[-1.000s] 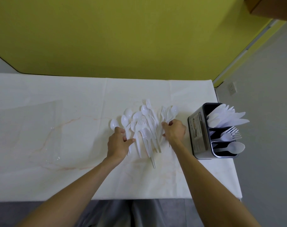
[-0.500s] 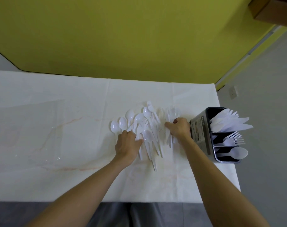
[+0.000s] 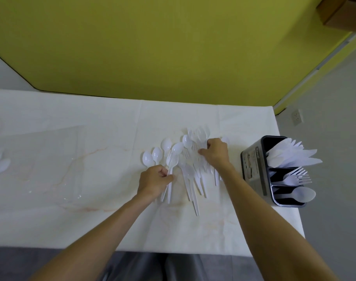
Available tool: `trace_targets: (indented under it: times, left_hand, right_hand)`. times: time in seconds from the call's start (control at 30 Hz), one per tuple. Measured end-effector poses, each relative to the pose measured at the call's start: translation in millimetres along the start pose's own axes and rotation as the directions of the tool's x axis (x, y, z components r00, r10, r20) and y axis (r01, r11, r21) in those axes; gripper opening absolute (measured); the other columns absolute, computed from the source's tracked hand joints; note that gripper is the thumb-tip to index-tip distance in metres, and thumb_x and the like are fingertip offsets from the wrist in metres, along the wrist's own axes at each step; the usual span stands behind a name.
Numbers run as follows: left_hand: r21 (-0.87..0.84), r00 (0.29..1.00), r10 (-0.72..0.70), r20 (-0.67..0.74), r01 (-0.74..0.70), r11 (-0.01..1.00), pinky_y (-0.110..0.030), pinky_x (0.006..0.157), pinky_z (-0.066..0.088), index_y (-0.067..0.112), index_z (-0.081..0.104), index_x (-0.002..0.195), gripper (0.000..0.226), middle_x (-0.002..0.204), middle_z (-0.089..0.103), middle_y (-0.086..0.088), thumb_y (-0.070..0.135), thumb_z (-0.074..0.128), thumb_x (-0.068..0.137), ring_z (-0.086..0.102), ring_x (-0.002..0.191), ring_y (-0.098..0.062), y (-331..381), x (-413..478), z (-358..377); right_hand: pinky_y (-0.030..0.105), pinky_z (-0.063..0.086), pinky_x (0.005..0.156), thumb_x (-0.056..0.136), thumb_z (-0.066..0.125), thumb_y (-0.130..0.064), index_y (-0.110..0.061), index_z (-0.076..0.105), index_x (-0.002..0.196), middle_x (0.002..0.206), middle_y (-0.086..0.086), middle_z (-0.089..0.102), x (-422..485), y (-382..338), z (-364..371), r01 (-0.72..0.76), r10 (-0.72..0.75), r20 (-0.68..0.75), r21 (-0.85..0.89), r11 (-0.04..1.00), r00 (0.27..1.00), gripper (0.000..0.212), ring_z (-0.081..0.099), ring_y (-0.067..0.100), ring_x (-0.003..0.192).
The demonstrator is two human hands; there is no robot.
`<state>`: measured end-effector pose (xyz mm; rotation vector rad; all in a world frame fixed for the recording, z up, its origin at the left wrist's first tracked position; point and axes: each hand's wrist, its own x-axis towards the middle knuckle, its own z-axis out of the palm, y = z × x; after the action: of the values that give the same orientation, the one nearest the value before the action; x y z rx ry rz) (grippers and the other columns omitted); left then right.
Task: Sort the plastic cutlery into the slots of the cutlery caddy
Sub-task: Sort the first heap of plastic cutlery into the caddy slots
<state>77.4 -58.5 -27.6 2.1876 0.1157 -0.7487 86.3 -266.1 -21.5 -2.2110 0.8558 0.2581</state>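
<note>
1. The loose cutlery (image 3: 190, 175) is spread in a fan at the middle of the desk (image 3: 71, 138), handles toward the person, so that each type can be told apart by its head.
2. The cutlery caddy (image 3: 252, 167) is stood upright at the right edge of the desk, just beside the right forearm. Three slots are presented, one type to each, with the handles down.
   - Far slot: the slotted knives (image 3: 290, 157).
   - Middle slot: the slotted forks (image 3: 295, 177).
   - Near slot: one slotted spoon (image 3: 303, 194).
3. The left hand (image 3: 153, 180) is closed at the near left of the fan. The handle of a spoon (image 3: 173, 160) is pinched between thumb and curled fingers. The handle is taken rather than the bowl, probably so that the piece can be dropped handle-first.
4. The right hand (image 3: 216, 154) is curled over the far right of the fan, with thumb and fingertips drawn together on the fork group (image 3: 193, 132). How many pieces are gripped cannot be told.
5. Like pieces are judged to be gathered by each hand before transfer: spoons at the left, forks at the right.
6. The task is judged part done: most spoons and forks lie on the desk.
7. Thin, light handles are liable to slip or tangle; a firm pinch is advised.
</note>
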Motion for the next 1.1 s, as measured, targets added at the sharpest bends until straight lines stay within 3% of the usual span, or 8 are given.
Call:
trace_targets:
  times: [0.2,0.37,0.47,0.57,0.77,0.87,0.97,1.1]
  left_hand:
    - [-0.063,1.000,-0.018,0.003,0.018,0.998,-0.035,0.077,0.057,0.017,0.052,0.058,0.032,0.035,0.045,0.015,0.021,0.078,0.077,0.050,0.036,0.002,-2,-3,-7]
    - [-0.109,1.000,0.017,0.010,-0.016,0.994,-0.018,0.060,0.053,0.013,0.052,0.062,0.031,0.051,0.054,0.009,0.022,0.076,0.080,0.061,0.049,-0.009,2,-4,-6]
    - [-0.119,0.998,0.060,0.002,-0.059,0.991,-0.012,0.054,0.050,0.007,0.054,0.070,0.028,0.067,0.059,-0.009,0.022,0.075,0.082,0.061,0.055,-0.013,9,-6,-5]
    - [-0.125,0.992,0.129,0.011,-0.127,0.984,-0.034,0.075,0.060,0.008,0.064,0.087,0.018,0.076,0.068,-0.012,0.023,0.073,0.083,0.064,0.062,-0.015,23,-8,-5]
    - [-0.277,0.969,0.243,0.045,-0.222,0.935,-0.031,0.074,0.055,0.000,0.060,0.090,0.030,0.082,0.072,-0.014,0.025,0.073,0.083,0.066,0.074,-0.023,77,-21,-3]
    - [-0.454,0.935,0.329,0.130,-0.239,0.858,-0.012,0.063,0.051,0.005,0.066,0.088,0.014,0.077,0.072,-0.005,0.016,0.073,0.083,0.063,0.071,-0.016,115,-40,15]
    - [-0.565,0.894,0.388,0.223,-0.206,0.799,-0.024,0.077,0.058,0.008,0.065,0.090,0.007,0.093,0.075,-0.011,0.008,0.070,0.085,0.070,0.088,-0.020,144,-59,45]
    - [-0.604,0.899,0.378,0.222,-0.177,0.777,-0.043,0.091,0.056,0.003,0.064,0.088,0.016,0.086,0.075,-0.013,0.014,0.074,0.082,0.072,0.087,-0.024,164,-75,95]
  right_hand:
    - [0.021,0.035,0.047,0.084,0.065,-0.011,-0.004,0.053,0.075,0.068,0.007,0.053,2,7,8,-0.012,0.013,0.005,-0.046,0.999,1.000,0.016,0.052,0.022,0.066]
    - [0.029,0.053,0.058,0.085,0.067,-0.014,-0.005,0.056,0.073,0.069,0.011,0.059,-17,9,-10,-0.052,0.067,-0.062,0.213,0.976,0.996,0.020,0.060,0.020,0.055]
    - [0.022,0.056,0.059,0.085,0.073,-0.015,0.001,0.065,0.078,0.078,0.008,0.068,-39,7,-21,-0.096,0.121,-0.017,0.506,0.857,0.992,0.019,0.067,0.014,0.061]
    - [0.017,0.056,0.063,0.085,0.073,-0.008,-0.001,0.070,0.077,0.081,0.011,0.072,-68,4,-35,-0.105,0.092,0.059,0.752,0.650,0.994,0.012,0.069,0.016,0.071]
    - [0.019,0.055,0.069,0.089,0.066,-0.003,-0.015,0.066,0.044,0.051,-0.009,0.060,-132,20,-84,-0.036,0.041,0.018,0.871,0.490,0.999,0.046,0.060,0.003,0.053]
    - [0.018,0.051,0.062,0.088,0.068,-0.005,-0.015,0.068,0.056,0.055,-0.006,0.060,-158,48,-117,0.065,0.121,-0.131,0.894,0.444,0.984,0.033,0.059,0.006,0.055]
    - [0.019,0.055,0.066,0.085,0.072,-0.006,-0.007,0.071,0.081,0.074,0.004,0.069,-169,77,-139,0.125,0.339,-0.233,0.942,0.310,0.912,0.004,0.065,0.012,0.066]
    - [0.021,0.058,0.064,0.082,0.076,-0.008,-0.007,0.069,0.078,0.078,0.007,0.069,-159,99,-144,0.163,0.566,-0.280,0.955,0.249,0.776,0.008,0.067,0.011,0.059]
